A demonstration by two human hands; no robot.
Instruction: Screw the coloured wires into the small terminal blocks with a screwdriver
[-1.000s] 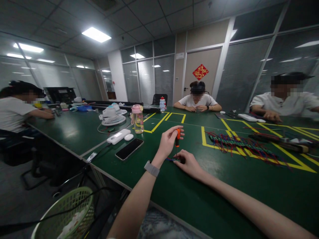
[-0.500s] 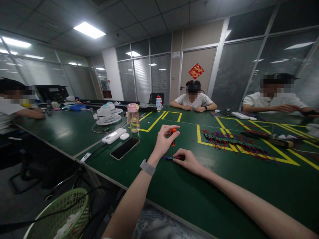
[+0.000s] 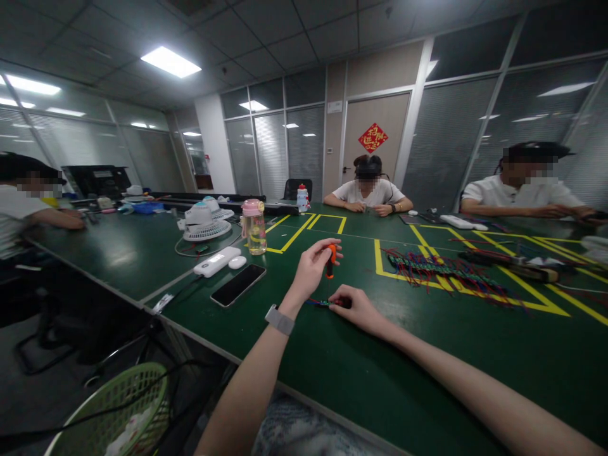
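Note:
My left hand [image 3: 315,265] is closed around the handle of an orange and black screwdriver [image 3: 330,271], which stands upright with its thin shaft pointing down. Below the shaft lies a small green circuit board [image 3: 325,303] with red and blue wires, low on the green table [image 3: 304,354]. My right hand [image 3: 354,305] pinches the right end of this board between thumb and fingers. The screwdriver's tip meets the board area, but its exact contact point is too small to make out.
Several wired boards [image 3: 446,271] lie in a row inside yellow tape on the right. Left of my hands are a phone [image 3: 239,285], a white power strip [image 3: 217,261], a pink-lidded bottle [image 3: 254,228] and white fans [image 3: 206,221]. Co-workers sit across and at both sides.
The fingers of my left hand have shifted and curled around the screwdriver's handle. My right hand stays on the board. The person at right has lowered a hand.

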